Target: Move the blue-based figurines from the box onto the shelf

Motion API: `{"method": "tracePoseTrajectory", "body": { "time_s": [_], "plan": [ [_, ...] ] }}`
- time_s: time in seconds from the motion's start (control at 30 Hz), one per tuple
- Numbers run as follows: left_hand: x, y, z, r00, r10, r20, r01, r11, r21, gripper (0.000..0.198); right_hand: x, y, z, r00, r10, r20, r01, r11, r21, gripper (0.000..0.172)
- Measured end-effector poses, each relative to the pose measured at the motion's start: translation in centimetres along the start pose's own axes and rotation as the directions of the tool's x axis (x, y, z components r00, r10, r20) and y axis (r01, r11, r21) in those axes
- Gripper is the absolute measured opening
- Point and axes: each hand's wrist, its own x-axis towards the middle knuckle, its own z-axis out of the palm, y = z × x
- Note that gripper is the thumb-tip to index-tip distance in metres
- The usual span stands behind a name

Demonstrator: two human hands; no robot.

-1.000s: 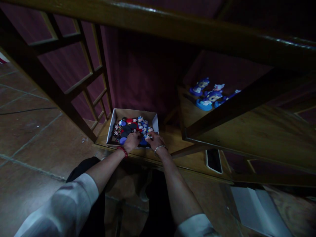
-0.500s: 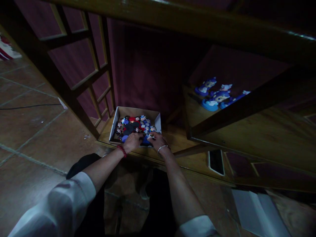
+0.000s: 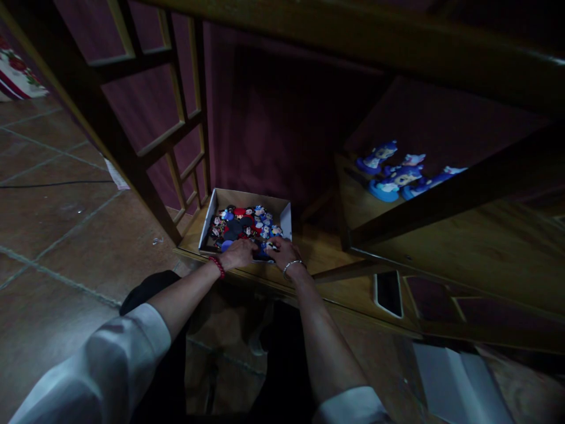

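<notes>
A shallow open cardboard box [image 3: 286, 215] with white outer sides holds several small toy figurines [image 3: 238, 227] in red, black, blue and white. Over its front edge, my left hand [image 3: 238, 253] is bent inward with its fingers closed at the left side of a dark blue figurine [image 3: 262, 253]. My right hand [image 3: 285, 254] pinches the same figurine from the right, thumb and fingers near its light top. Both sets of fingertips are small and dim, and the figurine is partly hidden by them.
The box rests on a low wooden shelf [image 3: 322, 247] beside a lattice side panel [image 3: 165, 141]. Several blue figurines [image 3: 399, 176] stand on a raised shelf at right. A phone [image 3: 388, 293] lies further right. A grey folded sheet [image 3: 461, 383] is on the floor.
The view has shifted slightly, so the shelf and box sit a little further right. Both hands stay at the box's front edge, with small finger movements around the dark blue figurine.
</notes>
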Motion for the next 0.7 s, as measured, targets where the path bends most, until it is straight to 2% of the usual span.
{"method": "tracePoseTrajectory", "body": {
  "time_s": [0.23, 0.53, 0.7],
  "plan": [
    [-0.01, 0.02, -0.06, 1.0, 0.003, 0.013, -0.004, 1.0, 0.022, 0.032, 0.03, 0.25, 0.24, 0.999, -0.052, 0.007, 0.051, 0.997, 0.062, 0.018],
    [0.1, -0.13, 0.02, 1.0, 0.014, 0.014, -0.014, 0.998, 0.053, 0.035, -0.11, -0.23, -0.18, 0.99, -0.133, 0.035, 0.134, 0.99, -0.031, 0.017],
    [0.05, -0.16, 0.08, 1.0, 0.002, 0.003, -0.002, 0.998, 0.06, 0.034, -0.25, -0.5, -0.32, 0.99, -0.136, 0.034, 0.136, 0.991, 0.003, 0.017]
  ]
}}
